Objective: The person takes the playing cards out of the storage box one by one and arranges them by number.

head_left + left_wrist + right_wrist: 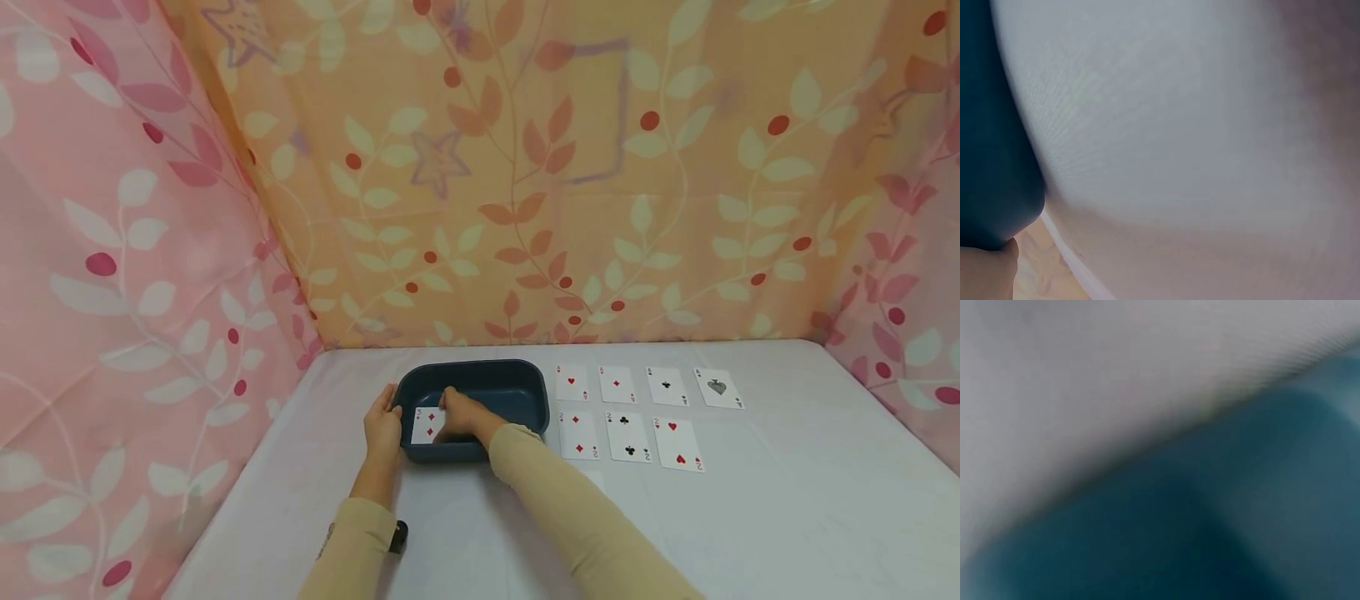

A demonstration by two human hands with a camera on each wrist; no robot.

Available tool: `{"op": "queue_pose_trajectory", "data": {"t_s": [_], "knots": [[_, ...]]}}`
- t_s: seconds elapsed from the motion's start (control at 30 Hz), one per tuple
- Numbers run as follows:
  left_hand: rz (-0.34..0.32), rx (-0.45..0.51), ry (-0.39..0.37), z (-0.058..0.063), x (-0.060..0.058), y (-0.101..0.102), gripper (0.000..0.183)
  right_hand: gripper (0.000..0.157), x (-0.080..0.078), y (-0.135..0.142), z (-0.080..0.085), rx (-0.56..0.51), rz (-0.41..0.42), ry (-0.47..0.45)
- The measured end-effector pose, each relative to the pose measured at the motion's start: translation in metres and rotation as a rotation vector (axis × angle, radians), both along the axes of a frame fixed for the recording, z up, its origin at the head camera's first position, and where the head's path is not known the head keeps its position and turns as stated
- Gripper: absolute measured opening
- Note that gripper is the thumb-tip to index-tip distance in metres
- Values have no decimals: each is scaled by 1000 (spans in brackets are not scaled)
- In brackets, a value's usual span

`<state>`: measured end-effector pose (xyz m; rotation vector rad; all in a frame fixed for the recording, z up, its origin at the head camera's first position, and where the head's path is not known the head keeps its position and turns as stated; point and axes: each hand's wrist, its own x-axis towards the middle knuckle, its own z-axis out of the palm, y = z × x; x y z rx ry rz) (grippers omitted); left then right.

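A dark blue rectangular tub (525, 372) stands at the back of the white table. My left hand (382, 429) grips its left wall, the thumb near the rim. In the left wrist view, a fingertip (986, 272) presses against the tub's outer wall (994, 137). My right hand (461, 414) reaches down inside, its thumb and fingers around the right side of a playing card (425, 425) with red diamonds. Part of that card is hidden by the hand. The right wrist view is blurred and shows only the tub (1147, 531) and white cloth.
Face-up cards lie right of the tub: a back row of aces, such as the ace of spades (717, 387), and a front row with the two of diamonds (579, 436), two of clubs (628, 436) and two of hearts (678, 443). Patterned cloth (510, 208) walls the table.
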<state>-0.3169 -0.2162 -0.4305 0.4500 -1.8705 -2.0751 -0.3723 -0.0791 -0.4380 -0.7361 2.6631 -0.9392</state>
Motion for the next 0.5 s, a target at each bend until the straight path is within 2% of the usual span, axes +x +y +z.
{"op": "queue_pose_trajectory", "data": {"t_s": [0.13,0.33,0.5], "knots": [[3,-4,-27,1,0,-1,50,53,-2,3,2,-121,-17,-56],[-2,-1,-34,3,1,0,50,32,-3,10,7,-345,-68,-186],[-2,-11,-17,3,1,1,51,51,-1,19,12,-446,-122,-233]]}}
